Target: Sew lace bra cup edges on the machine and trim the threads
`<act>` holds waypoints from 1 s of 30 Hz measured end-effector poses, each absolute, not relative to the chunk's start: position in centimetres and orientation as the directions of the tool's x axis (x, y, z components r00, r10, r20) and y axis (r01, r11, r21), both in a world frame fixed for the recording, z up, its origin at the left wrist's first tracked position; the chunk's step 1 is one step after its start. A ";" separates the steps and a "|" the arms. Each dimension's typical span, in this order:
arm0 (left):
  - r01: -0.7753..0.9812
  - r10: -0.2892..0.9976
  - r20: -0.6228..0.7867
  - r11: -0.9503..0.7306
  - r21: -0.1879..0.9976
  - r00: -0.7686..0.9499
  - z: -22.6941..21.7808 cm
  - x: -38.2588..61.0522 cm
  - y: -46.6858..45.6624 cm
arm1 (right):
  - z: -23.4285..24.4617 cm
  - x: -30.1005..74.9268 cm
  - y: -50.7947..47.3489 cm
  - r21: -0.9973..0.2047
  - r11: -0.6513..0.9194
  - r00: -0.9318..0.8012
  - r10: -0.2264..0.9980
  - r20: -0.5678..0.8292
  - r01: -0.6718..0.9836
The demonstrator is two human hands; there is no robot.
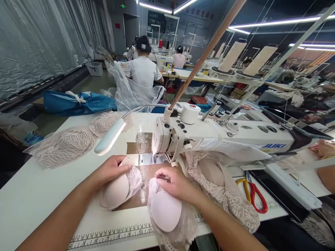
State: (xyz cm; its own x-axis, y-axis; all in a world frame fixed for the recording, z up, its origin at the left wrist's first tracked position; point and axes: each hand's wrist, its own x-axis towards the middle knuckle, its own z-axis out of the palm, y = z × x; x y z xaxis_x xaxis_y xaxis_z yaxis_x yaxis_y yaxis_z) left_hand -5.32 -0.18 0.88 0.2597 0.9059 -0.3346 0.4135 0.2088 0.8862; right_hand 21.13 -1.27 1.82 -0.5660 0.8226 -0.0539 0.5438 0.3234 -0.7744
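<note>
in front of the sewing machine, my left hand clamps fingers on a lace-edged cup; my right hand clamps a second cup.

Near-L tbl free | fwd-L: lamp | fwd: sewing mach. | R: lace pile, scissors

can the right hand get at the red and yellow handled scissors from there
Probably yes: the scissors have uncovered handles, though the right hand is occupied at a padded cup and the lace garment lies between.
</note>
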 end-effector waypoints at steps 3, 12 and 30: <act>0.299 0.897 -0.319 0.227 0.927 0.306 0.9 -5.0 -0.5 | 1.3 19.0 -1.0 -0.901 0.144 -0.519 0.849 -0.099 0.408; 0.429 0.899 -0.101 -0.102 0.897 0.425 0.7 -5.0 -0.8 | -0.6 16.2 -1.2 -0.948 0.122 -0.486 0.873 -0.038 0.294; 0.215 0.772 -0.296 0.210 0.954 0.563 0.1 -3.5 -1.1 | -0.8 19.2 -0.1 -0.952 0.217 -0.564 0.823 0.060 0.215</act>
State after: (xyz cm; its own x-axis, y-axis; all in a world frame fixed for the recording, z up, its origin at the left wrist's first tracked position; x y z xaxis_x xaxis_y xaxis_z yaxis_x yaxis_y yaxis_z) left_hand -3.54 -1.07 0.08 0.5626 0.7718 -0.2963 0.2149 0.2096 0.9539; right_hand 19.18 -0.08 -0.79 -0.5644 0.8233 0.0603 0.2151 0.2172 -0.9521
